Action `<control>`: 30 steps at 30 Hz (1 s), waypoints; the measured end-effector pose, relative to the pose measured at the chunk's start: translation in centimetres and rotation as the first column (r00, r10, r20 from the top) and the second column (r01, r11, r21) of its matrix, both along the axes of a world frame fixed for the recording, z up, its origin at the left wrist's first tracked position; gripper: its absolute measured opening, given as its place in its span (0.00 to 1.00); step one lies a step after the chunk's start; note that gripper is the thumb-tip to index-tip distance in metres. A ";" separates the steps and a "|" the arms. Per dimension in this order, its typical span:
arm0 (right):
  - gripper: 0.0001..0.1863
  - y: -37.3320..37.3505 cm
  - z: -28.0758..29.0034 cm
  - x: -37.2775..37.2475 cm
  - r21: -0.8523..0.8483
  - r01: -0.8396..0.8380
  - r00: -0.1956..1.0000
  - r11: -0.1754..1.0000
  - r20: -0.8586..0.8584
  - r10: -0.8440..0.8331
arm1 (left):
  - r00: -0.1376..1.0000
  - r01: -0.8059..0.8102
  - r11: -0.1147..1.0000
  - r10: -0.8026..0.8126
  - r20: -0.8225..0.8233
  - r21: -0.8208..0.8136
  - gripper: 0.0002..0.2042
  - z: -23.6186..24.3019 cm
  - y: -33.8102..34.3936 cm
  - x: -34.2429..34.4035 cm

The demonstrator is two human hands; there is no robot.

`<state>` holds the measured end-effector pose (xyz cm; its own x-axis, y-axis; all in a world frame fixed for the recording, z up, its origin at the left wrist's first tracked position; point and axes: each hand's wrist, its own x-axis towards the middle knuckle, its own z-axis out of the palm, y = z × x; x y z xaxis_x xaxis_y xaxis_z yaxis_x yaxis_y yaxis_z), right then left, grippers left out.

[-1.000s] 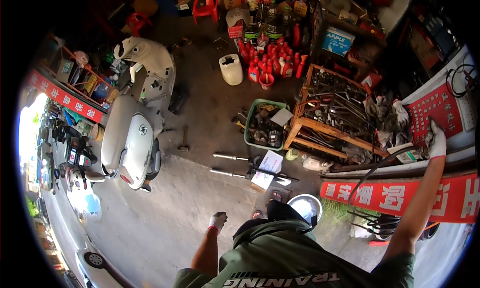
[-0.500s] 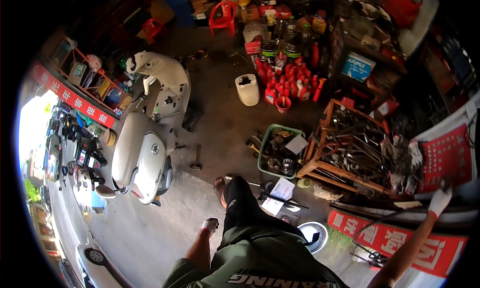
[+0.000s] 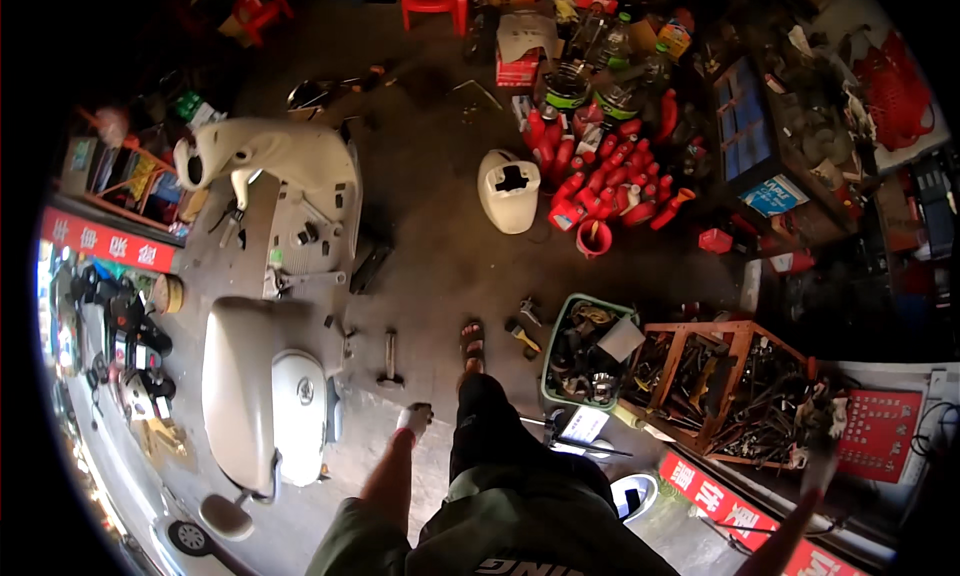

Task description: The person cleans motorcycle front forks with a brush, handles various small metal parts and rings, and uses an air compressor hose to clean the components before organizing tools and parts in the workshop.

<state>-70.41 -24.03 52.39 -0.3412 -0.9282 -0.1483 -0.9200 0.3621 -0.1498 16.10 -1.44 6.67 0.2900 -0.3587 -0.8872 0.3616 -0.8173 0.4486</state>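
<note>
My left hand (image 3: 415, 417), in a pale glove with dark fingertips, hangs beside my left leg. Its fingers are curled in, and nothing shows in them. Over on the right, my right hand (image 3: 818, 470) is blurred and dim beside the near right end of a wooden tool rack (image 3: 727, 381). Its fingers cannot be made out, nor whether it touches anything there. Tools and metal parts fill the rack. Left of it on the floor stands a green crate (image 3: 548, 376) of parts, with a yellow-handled brush (image 3: 522, 338) nearby.
A partly stripped cream scooter (image 3: 240, 376) stands at the left. A hammer (image 3: 391, 361) lies between it and my sandalled foot (image 3: 472, 346). Ahead are a cream scooter panel (image 3: 508, 191) and many red bottles (image 3: 610, 176). A white basin (image 3: 636, 496) sits near my right side.
I have stepped forward, and the scooter, crate and rack now sit differently in view. My right hand has shifted inward and down from beside the red wall sign. My left hand stays curled.
</note>
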 end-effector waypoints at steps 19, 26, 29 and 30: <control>0.15 7.3 -23.0 43.8 0.784 0.371 0.433 0.498 0.329 -0.840 | 0.972 0.228 0.973 -0.230 -0.051 -0.035 0.13 8.1 -25.5 15.7; 0.07 -6.9 -25.8 44.8 0.679 0.295 0.351 0.672 0.577 -0.737 | 0.932 0.359 0.932 -0.361 0.026 0.042 0.08 9.9 -31.6 14.6; 0.04 -16.3 -26.9 45.1 0.562 0.286 0.313 0.776 0.711 -0.630 | 0.934 0.344 0.936 -0.349 0.078 0.072 0.09 11.1 -36.8 15.3; 0.04 -19.5 -27.3 45.4 0.583 0.341 0.218 0.737 0.713 -0.666 | 0.932 0.336 0.940 -0.341 0.121 0.062 0.09 11.5 -38.7 15.2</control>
